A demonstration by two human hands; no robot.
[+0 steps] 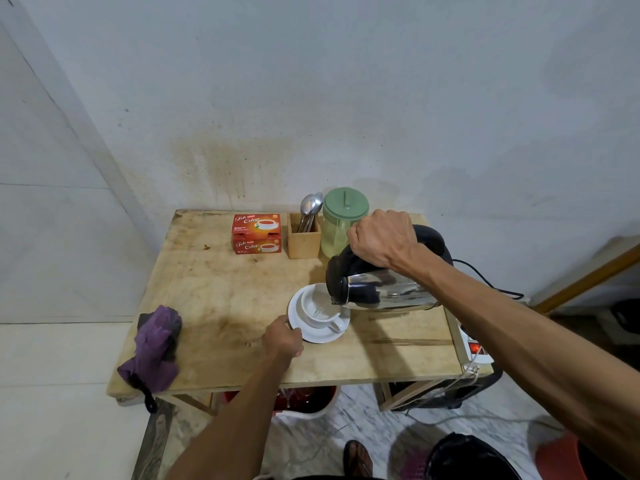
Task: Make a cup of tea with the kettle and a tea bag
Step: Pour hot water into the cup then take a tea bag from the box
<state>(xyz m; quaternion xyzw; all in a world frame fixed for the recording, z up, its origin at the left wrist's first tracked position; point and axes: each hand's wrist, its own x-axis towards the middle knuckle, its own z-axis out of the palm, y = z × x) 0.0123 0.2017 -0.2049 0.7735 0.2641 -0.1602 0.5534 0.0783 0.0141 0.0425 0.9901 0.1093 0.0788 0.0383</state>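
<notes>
Kettle (388, 289) hung tipped over the cup (317, 308), held up off the table (214, 289) by the right hand (382, 242), whose fingers were wrapped closed round the black handle on top. Its long axis ran nearly level, from the base at the right toward the black lid end at the left, and the spout pointed down and left, just above the right side of the cup's rim. The whole pour turned on that line: the spout lay left of and below the grip, so any further roll of the wrist would drop it toward the cup's middle. The cup sat on a white saucer (298, 327) near the table's centre, its handle turned toward the near right. Water seemed to be in the cup, though whether a stream was falling could not be told. The left hand (282, 337) was the nearer one to the cup, its fingers pinching the saucer's near-left edge, probably to steady it. No tea bag could be made out in the cup; the red tea box (256, 233) stood at the far side, well apart, left of the spoon holder (304, 239) and the green-lidded jar (341, 223). The task looked about midway, with the bag likely to follow.
</notes>
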